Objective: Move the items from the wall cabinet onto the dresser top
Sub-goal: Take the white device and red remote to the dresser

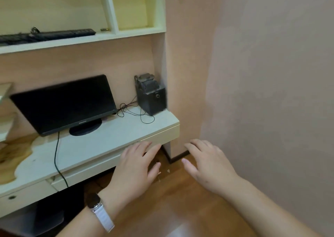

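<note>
Both my hands hang palm down in front of me, empty, over the wood floor [180, 200]. My left hand [134, 171] has its fingers loosely spread, the tips reaching just in front of the edge of the dresser [108, 142]; whether they touch that edge I cannot tell. On that wrist sits a watch [98, 209] with a white strap. My right hand [207, 166] is spread too, fingers slightly curled, held apart from the left and close to the pinkish wall [262, 74], touching nothing.

On the dresser top stands a dark monitor [63, 103] on a round foot, tilted back, its cable [57, 157] running over the front edge and down. To its right, in the corner against the wall, is a black speaker [151, 94], with thin black wires [133, 112] looping on the top between it and the monitor. The left part of the top shows worn, bare wood patches.

Above, the wall cabinet [112, 34] is an open pale shelf. On it lies a black keyboard [47, 36], lengthwise along the shelf, and just right of its end a small battery [105, 29] rests near the upright divider. Something dark and ring-shaped sits behind the keyboard; it is too blurred to name. The narrow compartment right of the divider holds nothing I can make out.
</note>
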Motion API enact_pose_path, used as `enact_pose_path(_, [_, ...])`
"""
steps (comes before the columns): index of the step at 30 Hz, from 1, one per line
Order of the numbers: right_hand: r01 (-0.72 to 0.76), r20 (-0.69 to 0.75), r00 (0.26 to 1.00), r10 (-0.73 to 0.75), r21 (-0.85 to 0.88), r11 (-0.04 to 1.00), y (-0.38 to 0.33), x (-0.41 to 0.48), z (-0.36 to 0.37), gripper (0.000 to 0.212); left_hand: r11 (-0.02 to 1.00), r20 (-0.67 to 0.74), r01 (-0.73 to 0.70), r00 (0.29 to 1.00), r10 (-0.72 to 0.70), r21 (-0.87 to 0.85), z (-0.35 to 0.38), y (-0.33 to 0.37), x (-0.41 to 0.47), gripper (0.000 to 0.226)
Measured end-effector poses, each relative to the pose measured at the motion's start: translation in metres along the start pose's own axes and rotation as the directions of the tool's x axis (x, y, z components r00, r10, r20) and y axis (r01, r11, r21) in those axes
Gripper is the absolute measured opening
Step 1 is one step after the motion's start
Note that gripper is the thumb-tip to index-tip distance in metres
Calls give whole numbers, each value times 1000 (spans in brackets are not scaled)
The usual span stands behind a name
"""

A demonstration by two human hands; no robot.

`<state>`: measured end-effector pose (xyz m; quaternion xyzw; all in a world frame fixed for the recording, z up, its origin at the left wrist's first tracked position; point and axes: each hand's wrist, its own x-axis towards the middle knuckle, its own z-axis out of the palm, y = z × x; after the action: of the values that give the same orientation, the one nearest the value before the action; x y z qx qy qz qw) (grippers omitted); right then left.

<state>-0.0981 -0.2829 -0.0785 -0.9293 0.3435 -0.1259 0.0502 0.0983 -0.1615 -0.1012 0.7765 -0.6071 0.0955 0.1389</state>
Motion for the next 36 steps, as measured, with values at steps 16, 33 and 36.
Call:
enact_pose_path(16, [114,-21,993,-113,42,993,25,152,12,55,985,-61,103,994,-95,135,6,-63,108,50])
enact_pose_path(33, [193,-66,975,-212,-215,957,-55,386,49,54,997,-234,-39,971,53,64,28,-263,276,44])
enact_pose_path(36, [171,-85,977,-194,-224,959,-59,415,47,55,996,-278,-61,957,79,72,27,-281,302,42])
